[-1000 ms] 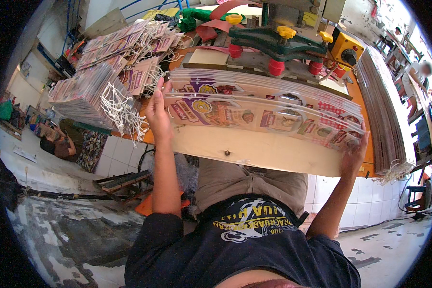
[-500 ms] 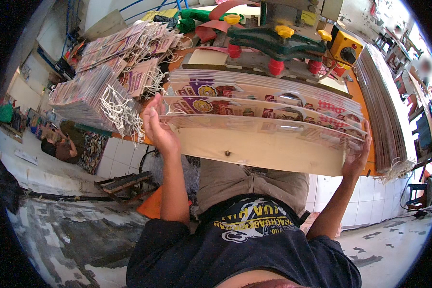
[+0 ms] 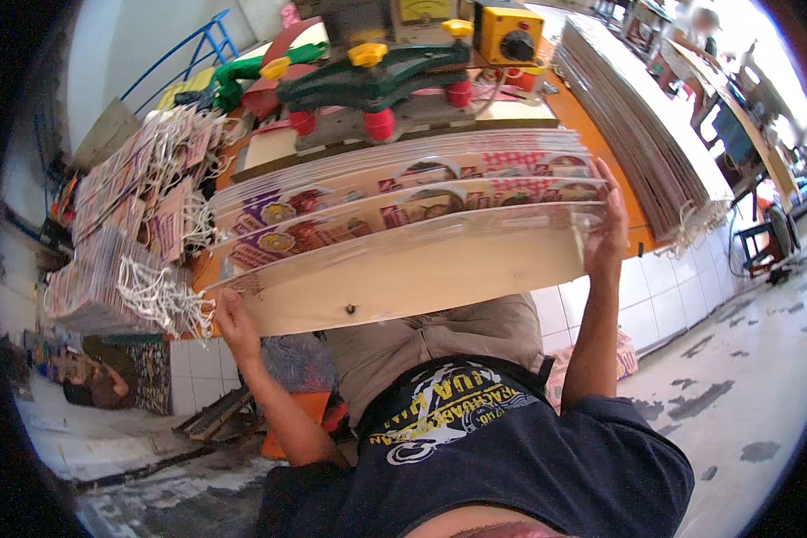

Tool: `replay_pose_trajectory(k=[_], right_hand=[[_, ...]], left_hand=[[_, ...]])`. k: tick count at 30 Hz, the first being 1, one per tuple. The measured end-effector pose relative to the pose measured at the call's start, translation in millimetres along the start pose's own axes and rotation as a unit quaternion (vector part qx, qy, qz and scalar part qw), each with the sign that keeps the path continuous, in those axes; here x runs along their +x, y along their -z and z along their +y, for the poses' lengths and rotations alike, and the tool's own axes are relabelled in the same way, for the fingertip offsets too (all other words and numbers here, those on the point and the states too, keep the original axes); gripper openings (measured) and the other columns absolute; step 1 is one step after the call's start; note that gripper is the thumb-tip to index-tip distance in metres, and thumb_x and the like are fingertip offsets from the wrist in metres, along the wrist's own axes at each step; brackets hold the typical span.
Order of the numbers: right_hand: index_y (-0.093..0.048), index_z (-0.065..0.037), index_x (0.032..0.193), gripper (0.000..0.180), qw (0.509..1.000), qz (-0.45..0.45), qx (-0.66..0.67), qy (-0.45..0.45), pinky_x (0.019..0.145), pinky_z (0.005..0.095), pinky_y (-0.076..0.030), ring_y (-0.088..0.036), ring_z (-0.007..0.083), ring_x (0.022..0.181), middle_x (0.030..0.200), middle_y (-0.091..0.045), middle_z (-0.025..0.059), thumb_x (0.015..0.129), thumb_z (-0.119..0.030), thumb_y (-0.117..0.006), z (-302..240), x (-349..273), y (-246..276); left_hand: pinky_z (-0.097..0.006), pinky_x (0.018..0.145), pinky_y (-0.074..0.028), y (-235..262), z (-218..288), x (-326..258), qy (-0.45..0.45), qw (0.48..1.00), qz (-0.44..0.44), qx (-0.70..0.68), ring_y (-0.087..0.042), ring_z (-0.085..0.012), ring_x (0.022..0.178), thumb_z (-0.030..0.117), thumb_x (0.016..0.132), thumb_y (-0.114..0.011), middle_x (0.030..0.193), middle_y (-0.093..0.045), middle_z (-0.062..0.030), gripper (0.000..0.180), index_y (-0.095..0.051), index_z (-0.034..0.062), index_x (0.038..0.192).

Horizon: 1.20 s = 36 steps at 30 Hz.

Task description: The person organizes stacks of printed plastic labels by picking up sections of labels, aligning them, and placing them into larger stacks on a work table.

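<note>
A long printed strip in clear plastic (image 3: 403,226) stands on edge across the cream board (image 3: 439,282) before me. My left hand (image 3: 236,323) is closed at its left end, fingers curled by the board's near corner. At the other end, my right hand (image 3: 608,224) grips the edge, fingers pointing up and thumb in front. Behind it stands another printed strip (image 3: 332,220) with purple and yellow pictures. Farther back, a row of similar strips (image 3: 403,166) leans close together below the machine. What the fingertips press on is partly hidden.
A machine with a green clamp bar (image 3: 377,81), yellow knobs and red feet stands beyond the strips, with a yellow control box (image 3: 508,34) beside it. Corded printed pieces (image 3: 108,278) are piled at left. A long stack (image 3: 641,134) lies at right. A person sits far left.
The view has turned, so the table and machine sit farther left. My left hand has come down and curled at the strip's left end; my right hand has shifted up along the right end.
</note>
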State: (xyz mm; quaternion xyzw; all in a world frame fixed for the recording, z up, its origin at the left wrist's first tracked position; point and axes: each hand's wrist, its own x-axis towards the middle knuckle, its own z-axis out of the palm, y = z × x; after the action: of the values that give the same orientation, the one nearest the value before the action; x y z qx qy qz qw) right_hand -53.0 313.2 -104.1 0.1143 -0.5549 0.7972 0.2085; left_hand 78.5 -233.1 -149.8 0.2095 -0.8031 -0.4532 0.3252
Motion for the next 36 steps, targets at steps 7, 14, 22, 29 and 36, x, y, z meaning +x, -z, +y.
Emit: replay_pose_trajectory(k=[7,14,22,29,36], right_hand=[[-0.035,0.002,0.149,0.069,0.998,-0.014,0.038,-0.043,0.114,0.043,-0.033,-0.043,0.0288,0.135,0.151,-0.04,0.019,0.099,-0.044,-0.046,-6,-8,-8],[-0.03,0.0,0.152,0.074,0.998,-0.028,-0.046,-0.032,0.114,0.0396,-0.032,-0.044,0.0273,0.135,0.148,-0.042,0.0173,0.099,-0.049,-0.048,-12,1,-25],[-0.034,-0.004,0.15,0.077,0.987,-0.017,-0.14,-0.073,0.104,0.0376,-0.043,-0.053,0.024,0.124,0.137,-0.052,0.016,0.094,-0.051,-0.061,0,13,-19],[-0.045,-0.003,0.138,0.075,0.985,-0.026,-0.101,-0.141,0.09,0.0335,-0.051,-0.061,0.0196,0.106,0.122,-0.06,0.0125,0.089,-0.054,-0.067,7,19,-13],[-0.049,0.0,0.131,0.073,0.981,-0.011,-0.17,-0.095,0.083,0.031,-0.051,-0.061,0.0168,0.098,0.111,-0.063,0.0102,0.087,-0.053,-0.072,20,22,-5]], left_hand=[[-0.034,0.083,-0.046,4,35,9,-0.117,0.983,-0.062,0.13,-0.057,-0.0218,0.089,0.037,0.098,-0.062,0.095,-0.063,-0.0109,0.044,-0.064,-0.0063,0.1],[-0.041,0.098,-0.043,-25,51,35,-0.139,0.986,0.042,0.082,-0.054,-0.0287,0.116,0.035,0.087,-0.077,0.128,-0.053,-0.016,0.064,-0.05,0.0014,0.134],[-0.038,0.103,-0.04,-36,11,77,0.018,0.991,-0.094,-0.093,-0.05,-0.0222,0.122,0.05,0.089,-0.071,0.137,-0.051,-0.0153,0.077,-0.04,0.0028,0.142],[-0.031,0.102,-0.04,-53,18,82,-0.056,0.981,-0.149,-0.114,-0.054,-0.0185,0.115,0.051,0.09,-0.069,0.127,-0.058,-0.0112,0.077,-0.041,-0.0013,0.139],[-0.033,0.099,-0.043,-55,22,75,-0.064,0.976,-0.12,-0.169,-0.056,-0.0192,0.113,0.054,0.084,-0.074,0.126,-0.059,-0.0107,0.083,-0.043,-0.001,0.138]])
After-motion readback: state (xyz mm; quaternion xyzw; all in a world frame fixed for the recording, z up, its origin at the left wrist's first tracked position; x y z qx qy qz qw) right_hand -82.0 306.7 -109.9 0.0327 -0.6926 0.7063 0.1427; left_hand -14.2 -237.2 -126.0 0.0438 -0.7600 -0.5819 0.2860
